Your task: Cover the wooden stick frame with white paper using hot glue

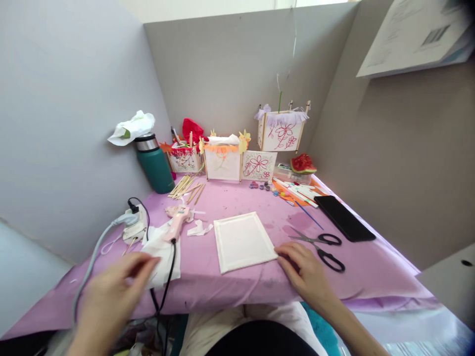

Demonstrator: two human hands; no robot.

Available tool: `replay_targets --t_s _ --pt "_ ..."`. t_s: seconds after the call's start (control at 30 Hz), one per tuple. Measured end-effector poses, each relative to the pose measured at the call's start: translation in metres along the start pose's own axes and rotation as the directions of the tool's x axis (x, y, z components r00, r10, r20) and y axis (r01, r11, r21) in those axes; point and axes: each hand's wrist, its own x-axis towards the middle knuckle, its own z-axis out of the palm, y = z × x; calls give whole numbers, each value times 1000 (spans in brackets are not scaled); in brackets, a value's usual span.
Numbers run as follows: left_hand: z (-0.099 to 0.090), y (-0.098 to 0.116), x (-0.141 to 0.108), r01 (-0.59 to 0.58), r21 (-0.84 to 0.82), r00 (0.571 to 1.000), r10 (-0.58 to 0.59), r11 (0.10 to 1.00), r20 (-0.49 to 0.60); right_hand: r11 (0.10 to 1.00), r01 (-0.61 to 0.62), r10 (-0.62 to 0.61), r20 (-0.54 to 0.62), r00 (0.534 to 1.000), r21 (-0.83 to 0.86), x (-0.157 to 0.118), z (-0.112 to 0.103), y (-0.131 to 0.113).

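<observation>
A square white panel [243, 242] with raised borders lies on the purple cloth in front of me. My right hand [302, 269] grips its near right corner with bent fingers. My left hand [118, 289], blurred by motion, is at the left near white tissue [165, 267], thumb and forefinger pinched together. Whether anything is between them I cannot make out. Beyond that hand, a pink glue gun [178, 225] rests on the tissue, its black cord running toward me. Scraps of white paper [199, 228] lie between gun and panel. Black-handled scissors [322, 244] lie open beyond my right hand.
A power strip [135, 225] with plugs sits left. Behind stand a green bottle [155, 168], wooden sticks [185, 188], decorated paper boxes [222, 163] and a flower-drawn panel [259, 165]. A phone [344, 217], a blue brush [308, 214] and paint pots [261, 186] are further right. Grey partitions [237, 74] enclose the table.
</observation>
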Motion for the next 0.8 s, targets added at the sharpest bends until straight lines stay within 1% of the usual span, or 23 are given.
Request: replay_targets --t_s 0.03,0.07,0.1,0.13,0.17,0.2,0.23,0.33,0.43,0.53,0.6,0.7,0.8 --pt "20 18 5 -106 -73 994 108 992 26 1000 -8 8 3 1000 9 0 -1 -1" --pt "40 36 8 -215 -136 974 223 967 44 1000 -15 14 5 1000 16 0 -1 -2" --pt "58 52 9 -314 -181 941 331 932 67 1000 -19 19 7 1000 22 0 -2 -3" --pt "73 65 7 -390 -207 906 414 897 88 999 -22 22 3 1000 24 0 -2 -4" --pt "85 75 4 -442 -205 881 465 873 83 999 -21 21 -3 1000 25 0 -2 -4" --pt "95 81 0 -476 -188 867 494 859 62 1000 -18 18 -9 1000 25 -1 -3 -5" --pt "102 83 -5 -492 -169 863 504 854 29 1000 -16 16 -15 1000 24 -1 -3 -6" --pt "109 79 -16 -477 -135 879 474 868 -59 1000 -13 13 -27 1000 24 -2 -2 -6" --pt "109 71 -20 -468 -154 884 459 870 -91 999 -6 8 -43 999 31 -2 -2 -6" --pt "110 68 -20 -501 -179 865 482 847 -138 999 21 -18 -67 998 45 -3 -1 -5" --pt "111 68 -21 -521 -191 853 496 832 -164 998 37 -31 -110 993 56 -5 1 -5" --pt "112 66 -22 -533 -204 845 503 821 -181 996 71 -63 -161 985 45 -8 2 -4" --pt "112 63 -23 -549 -188 835 522 815 -175 992 129 -129 -133 983 -13 -11 4 -4"
